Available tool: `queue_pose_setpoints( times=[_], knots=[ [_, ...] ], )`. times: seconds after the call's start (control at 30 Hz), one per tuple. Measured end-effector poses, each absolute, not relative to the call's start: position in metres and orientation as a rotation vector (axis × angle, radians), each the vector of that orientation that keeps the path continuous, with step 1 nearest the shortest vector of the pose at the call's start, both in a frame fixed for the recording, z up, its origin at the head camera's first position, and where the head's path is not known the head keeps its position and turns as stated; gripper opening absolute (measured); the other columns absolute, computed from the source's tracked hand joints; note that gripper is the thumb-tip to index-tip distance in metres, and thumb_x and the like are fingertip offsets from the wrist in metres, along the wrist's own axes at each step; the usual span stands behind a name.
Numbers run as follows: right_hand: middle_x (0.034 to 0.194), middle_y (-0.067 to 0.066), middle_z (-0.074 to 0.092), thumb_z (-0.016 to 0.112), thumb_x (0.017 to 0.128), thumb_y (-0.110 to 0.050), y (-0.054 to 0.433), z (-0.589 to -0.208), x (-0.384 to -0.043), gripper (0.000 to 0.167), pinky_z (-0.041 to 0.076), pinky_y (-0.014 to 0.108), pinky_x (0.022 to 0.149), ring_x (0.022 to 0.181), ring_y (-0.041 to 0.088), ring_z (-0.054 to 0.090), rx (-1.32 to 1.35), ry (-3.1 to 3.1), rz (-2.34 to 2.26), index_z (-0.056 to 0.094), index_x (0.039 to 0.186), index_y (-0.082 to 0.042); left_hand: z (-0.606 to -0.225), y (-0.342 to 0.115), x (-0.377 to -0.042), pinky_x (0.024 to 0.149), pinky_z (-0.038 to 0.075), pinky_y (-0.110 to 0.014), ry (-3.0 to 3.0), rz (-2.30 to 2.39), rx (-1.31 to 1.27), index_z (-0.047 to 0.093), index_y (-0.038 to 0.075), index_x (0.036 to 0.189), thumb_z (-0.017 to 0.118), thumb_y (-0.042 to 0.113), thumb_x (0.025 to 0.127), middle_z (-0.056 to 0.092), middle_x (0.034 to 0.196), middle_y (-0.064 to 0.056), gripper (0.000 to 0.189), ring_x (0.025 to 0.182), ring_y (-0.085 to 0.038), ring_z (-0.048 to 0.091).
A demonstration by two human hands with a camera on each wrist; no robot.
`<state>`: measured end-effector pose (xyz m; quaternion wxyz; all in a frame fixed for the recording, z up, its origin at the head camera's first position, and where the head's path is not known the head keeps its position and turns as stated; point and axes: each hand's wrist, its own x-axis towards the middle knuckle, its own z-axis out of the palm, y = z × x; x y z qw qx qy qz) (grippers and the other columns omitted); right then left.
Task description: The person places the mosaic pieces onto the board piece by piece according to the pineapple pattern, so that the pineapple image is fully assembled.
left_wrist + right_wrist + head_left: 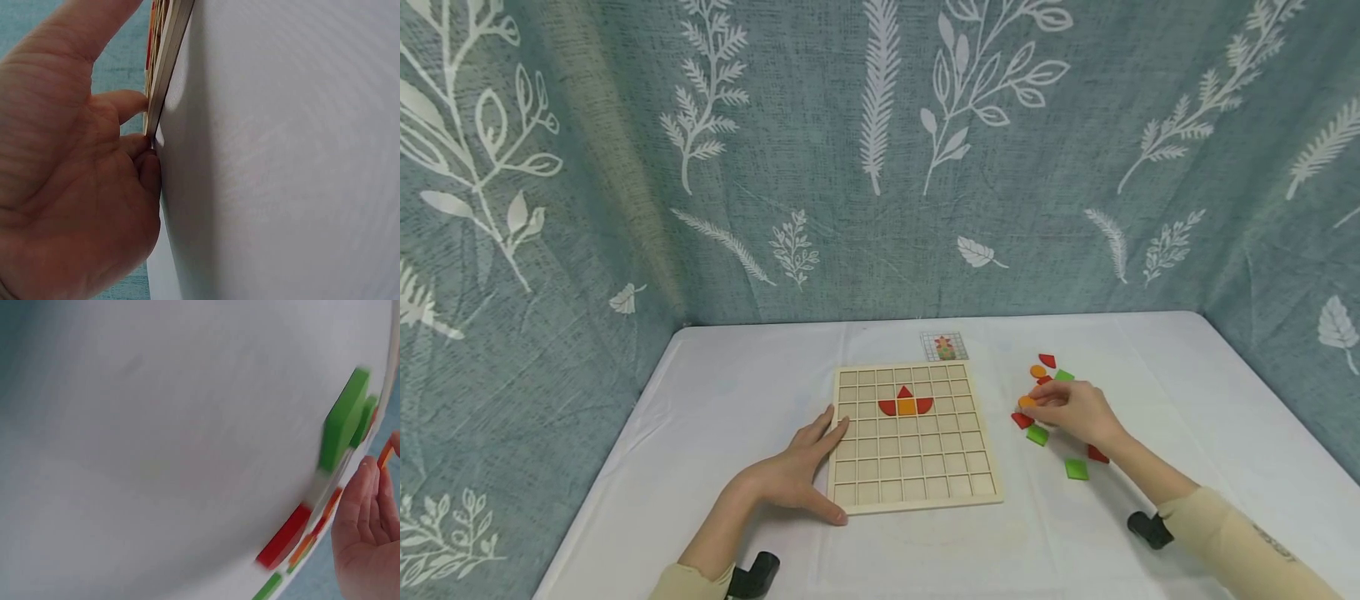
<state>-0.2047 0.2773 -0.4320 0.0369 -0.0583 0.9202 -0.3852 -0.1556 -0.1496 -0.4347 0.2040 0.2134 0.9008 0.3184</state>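
Head, L hand (793,471): fingers spread, no grip, on grid bd (917,460) left edge
Head, R hand (1078,414): pinches orange pc (1027,402), right of bd, amid loose pcs (1077,469)
L wrist, bd edge: fingertips touching
R wrist, orange pc: betw fingertips

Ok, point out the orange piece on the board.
The orange square on the board, below the red triangle, between two red rounded pieces; only it isn't red.

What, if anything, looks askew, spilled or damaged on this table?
Nothing stands out. The red and orange shapes sit neatly within the grid of the wooden board. The loose pieces to its right lie scattered, but that looks ordinary while the right hand pinches an orange piece there. No spill or damage shows.
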Motion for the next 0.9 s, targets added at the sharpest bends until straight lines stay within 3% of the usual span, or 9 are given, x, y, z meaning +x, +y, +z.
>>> queue_pose_setpoints(
  times=[0.17, 0.4, 0.9],
  knots=[
    [0.092, 0.003, 0.073, 0.079, 0.083, -0.032, 0.261, -0.430, -0.203, 0.039, 0.053, 0.028, 0.070, 0.080, 0.015, 0.069, -0.153, 2.733, -1.304, 0.071, 0.108, -0.003, -0.435, -0.149, -0.155, 0.110, 0.020, -0.062, 2.515, 0.891, 0.589, 0.019, 0.004, 0.156, 0.091, 0.046, 0.059, -0.001, 0.162, -0.019, 0.127, 0.146, -0.041, 0.003],
    [0.088, 0.002, 0.072, 0.079, 0.082, -0.029, 0.236, -0.432, -0.203, 0.036, 0.053, 0.029, 0.062, 0.071, 0.017, 0.069, -0.158, 2.627, -1.379, 0.071, 0.107, -0.004, -0.435, -0.149, -0.155, 0.111, 0.021, -0.062, 2.518, 0.886, 0.587, 0.019, 0.004, 0.155, 0.090, 0.046, 0.060, -0.001, 0.162, -0.020, 0.127, 0.146, -0.041, 0.003],
    [0.086, 0.004, 0.072, 0.080, 0.081, -0.027, 0.188, -0.433, -0.200, 0.035, 0.054, 0.030, 0.069, 0.074, 0.018, 0.068, -0.209, 2.467, -1.501, 0.070, 0.105, -0.003, -0.438, -0.149, -0.157, 0.110, 0.020, -0.062, 2.516, 0.887, 0.585, 0.018, 0.005, 0.156, 0.090, 0.047, 0.060, -0.002, 0.162, -0.019, 0.128, 0.146, -0.041, 0.002]
  ],
)
